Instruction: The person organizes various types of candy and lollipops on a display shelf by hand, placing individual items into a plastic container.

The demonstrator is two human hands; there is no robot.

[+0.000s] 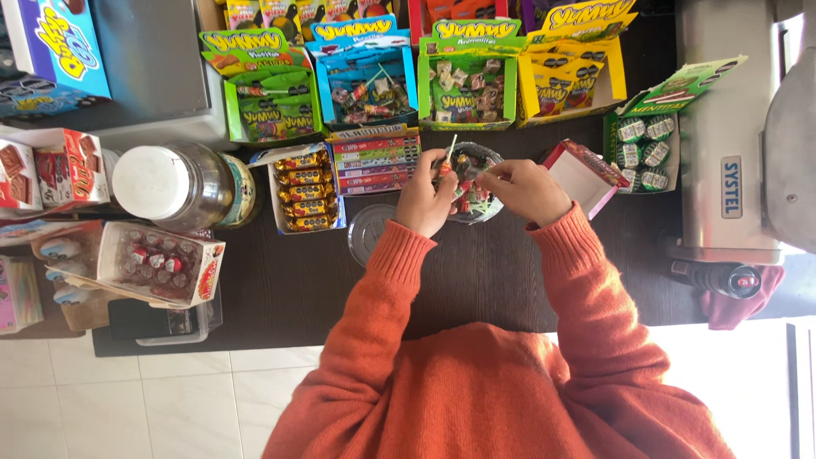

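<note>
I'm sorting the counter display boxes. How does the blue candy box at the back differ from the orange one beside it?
The blue box holds loose lollipops with sticks lying at angles; the orange box holds small wrapped pieces with no sticks showing. The blue box sits left of the orange box, which stands behind the clear jar where the left hand and right hand work. Both are open-fronted with an upright header flap, in one row on the dark counter.
</note>
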